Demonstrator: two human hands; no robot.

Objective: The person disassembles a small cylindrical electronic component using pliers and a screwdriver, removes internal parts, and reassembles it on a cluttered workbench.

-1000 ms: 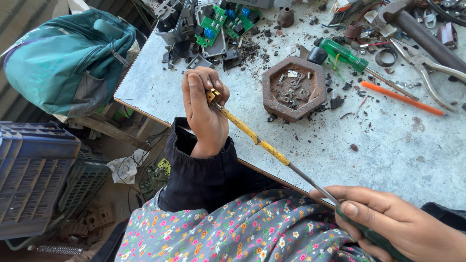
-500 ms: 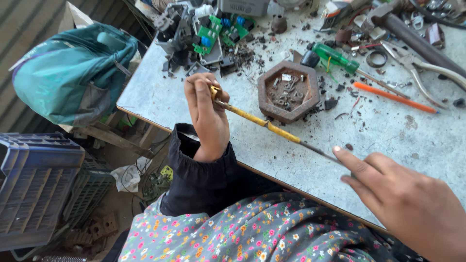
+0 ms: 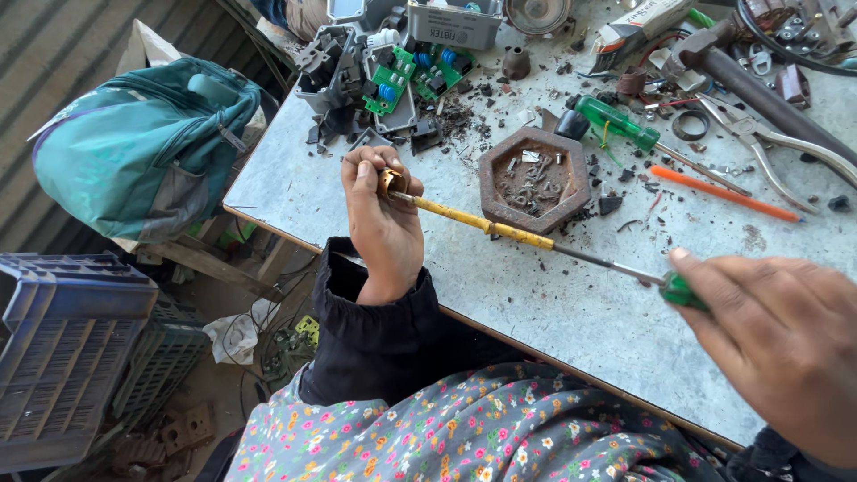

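My left hand (image 3: 382, 223) is closed around a small brass-coloured part (image 3: 390, 183) over the near left of the grey table (image 3: 553, 312). A long screwdriver (image 3: 500, 230) with a yellow sleeve on its shaft has its tip in that part. My right hand (image 3: 786, 344) grips its green handle at the lower right. A hexagonal rust-brown tray (image 3: 534, 178) of small screws sits just behind the shaft.
Green circuit boards (image 3: 397, 80) and dark plastic pieces lie at the table's far left. A green-handled screwdriver (image 3: 625, 125), an orange tool (image 3: 723, 192), pliers (image 3: 786, 143) and a dark pipe (image 3: 768, 94) lie to the right. A teal bag (image 3: 147, 152) and blue crates (image 3: 62, 348) stand left of the table.
The view has drawn closer. My right hand has risen from my lap to above the table edge, tilting the screwdriver flatter; my left hand still holds the part.
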